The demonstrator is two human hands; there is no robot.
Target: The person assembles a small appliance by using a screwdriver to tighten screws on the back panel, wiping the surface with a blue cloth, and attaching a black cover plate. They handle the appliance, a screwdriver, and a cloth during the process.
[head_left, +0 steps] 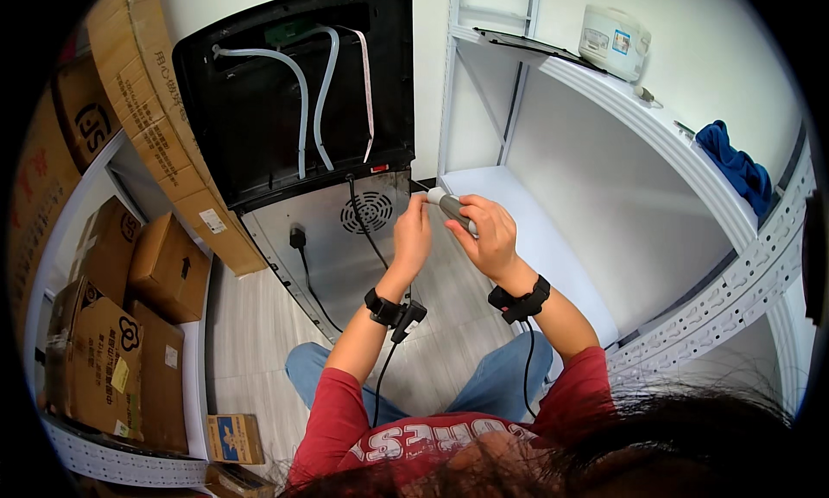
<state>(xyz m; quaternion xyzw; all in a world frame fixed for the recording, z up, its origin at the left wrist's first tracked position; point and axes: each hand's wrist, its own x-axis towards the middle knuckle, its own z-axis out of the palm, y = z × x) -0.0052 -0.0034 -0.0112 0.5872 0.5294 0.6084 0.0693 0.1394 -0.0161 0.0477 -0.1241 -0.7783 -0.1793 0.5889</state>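
My right hand (490,236) is closed around the grey handle of a screwdriver (452,209) with a pale collar. Its thin shaft points up and left, at the right edge of a tall appliance (332,239) with a bare metal back. My left hand (413,233) is closed right beside the screwdriver's front end; whatever its fingertips pinch is hidden. Above the metal back, the appliance's black upper housing (250,109) lies exposed, with two translucent hoses (302,109) and a pinkish-white flat strip (367,83) hanging inside. A small red switch (378,168) sits at its lower edge.
A black cord (367,226) hangs down the metal back, beside a round vent and a black plug (297,236). Cardboard boxes (95,360) fill the shelf at left. On the white rack at right stand a rice cooker (615,42) and a blue cloth (734,165).
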